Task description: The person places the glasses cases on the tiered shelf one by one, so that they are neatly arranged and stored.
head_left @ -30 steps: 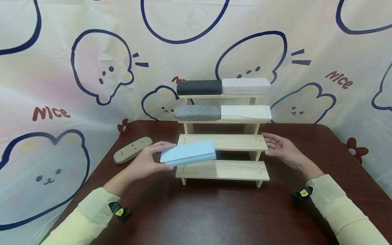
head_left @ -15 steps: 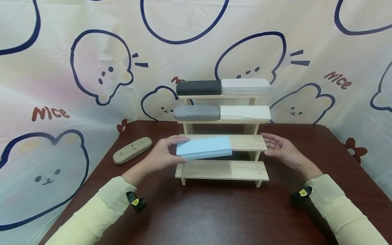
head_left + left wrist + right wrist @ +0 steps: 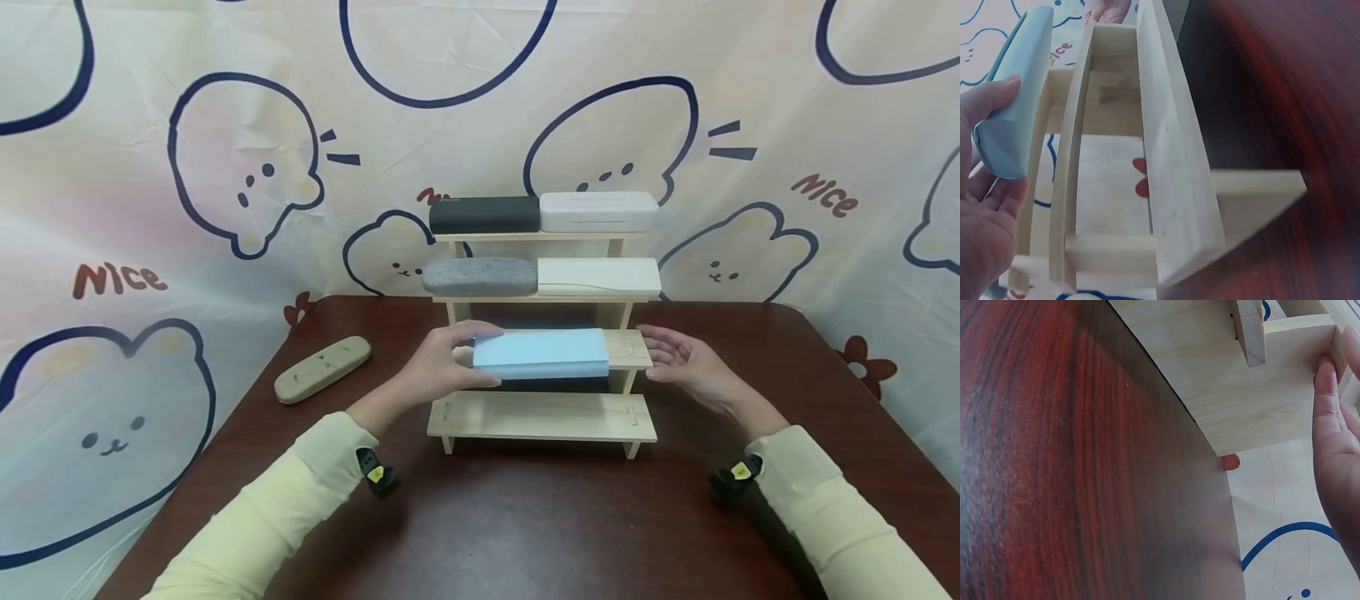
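Observation:
My left hand [image 3: 450, 358] holds a light blue glasses case [image 3: 542, 357] by its left end, thumb at the front and fingers behind. Lengthwise, the case overlaps the third tier of a wooden stepped shelf [image 3: 542, 417] in the head view. From the left wrist, the case [image 3: 1019, 94] shows its rounded underside beside the tiers. My right hand [image 3: 693, 368] is at the right end of that same tier, fingertips right at the board's edge and fingers loosely bent. In the right wrist view its fingers [image 3: 1329, 412] reach to the shelf's side panel [image 3: 1260, 412].
On the top tier sit a black case [image 3: 484, 215] and a white case [image 3: 598, 212]. Below them are a grey felt case [image 3: 480, 276] and a cream-white case [image 3: 598, 276]. A beige patterned case [image 3: 322, 370] lies on the dark red table [image 3: 525, 525], left of the shelf.
My left hand has carried the blue case rightward and slightly up, from the shelf's left side to over the third tier, levelling it. My right hand has stayed in place.

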A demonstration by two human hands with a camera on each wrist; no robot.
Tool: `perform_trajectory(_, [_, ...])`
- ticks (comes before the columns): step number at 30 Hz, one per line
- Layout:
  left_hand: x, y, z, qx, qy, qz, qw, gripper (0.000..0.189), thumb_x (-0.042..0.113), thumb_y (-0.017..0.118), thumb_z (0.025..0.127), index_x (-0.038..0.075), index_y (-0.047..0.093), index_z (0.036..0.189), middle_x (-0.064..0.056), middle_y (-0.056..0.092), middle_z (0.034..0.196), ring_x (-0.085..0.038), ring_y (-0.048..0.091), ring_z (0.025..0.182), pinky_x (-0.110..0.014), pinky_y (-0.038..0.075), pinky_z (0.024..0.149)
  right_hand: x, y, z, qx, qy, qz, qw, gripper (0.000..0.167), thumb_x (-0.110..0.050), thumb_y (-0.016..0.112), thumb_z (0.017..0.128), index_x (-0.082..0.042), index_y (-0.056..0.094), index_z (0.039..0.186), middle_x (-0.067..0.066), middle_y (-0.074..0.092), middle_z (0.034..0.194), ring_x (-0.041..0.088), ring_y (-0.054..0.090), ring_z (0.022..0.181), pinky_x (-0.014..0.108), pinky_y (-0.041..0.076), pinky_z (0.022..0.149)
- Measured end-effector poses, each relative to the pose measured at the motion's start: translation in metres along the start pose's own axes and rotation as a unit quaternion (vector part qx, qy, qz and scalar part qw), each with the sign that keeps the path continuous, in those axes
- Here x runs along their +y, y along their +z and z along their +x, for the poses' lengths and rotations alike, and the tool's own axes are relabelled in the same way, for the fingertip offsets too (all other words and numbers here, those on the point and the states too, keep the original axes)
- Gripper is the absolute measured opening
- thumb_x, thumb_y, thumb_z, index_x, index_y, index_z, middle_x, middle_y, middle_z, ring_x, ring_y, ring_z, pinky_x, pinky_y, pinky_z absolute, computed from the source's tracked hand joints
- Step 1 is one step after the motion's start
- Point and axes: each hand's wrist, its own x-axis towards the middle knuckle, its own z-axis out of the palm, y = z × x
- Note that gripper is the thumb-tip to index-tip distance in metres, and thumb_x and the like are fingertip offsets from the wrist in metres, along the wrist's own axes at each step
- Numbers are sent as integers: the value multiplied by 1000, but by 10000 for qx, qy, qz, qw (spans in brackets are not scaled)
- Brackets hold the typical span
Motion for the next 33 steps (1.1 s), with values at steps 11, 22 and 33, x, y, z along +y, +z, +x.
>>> perform_trajectory(11, [4,29,28,-86,212,412,9989,58,17,85,76,11,62,129,-1,58,131,-14,54,115,-33,47,96,-1,0,-2,10,42,37,10000,71,5,64,89,4,25,149,5,51,137,13,59,115,28,49,93])
perform_trajectory(22, [11,54,50,-141,-25,431,9990,58,16,84,77,10,61,130,-3,56,133,-14,54,112,-25,49,92,-1,1,-2,91,-16,93,9999,76,6,66,88,8,19,148,6,47,137,9,57,116,28,48,93])
perform_trajectory(33, [16,68,67,-141,-149,713,9972,58,20,84,78,12,61,131,-2,57,133,-13,53,114,-28,47,91,2,-2,-2,172,-37,-298,9994,72,3,69,86,1,31,147,7,49,136,14,50,121,22,45,96])
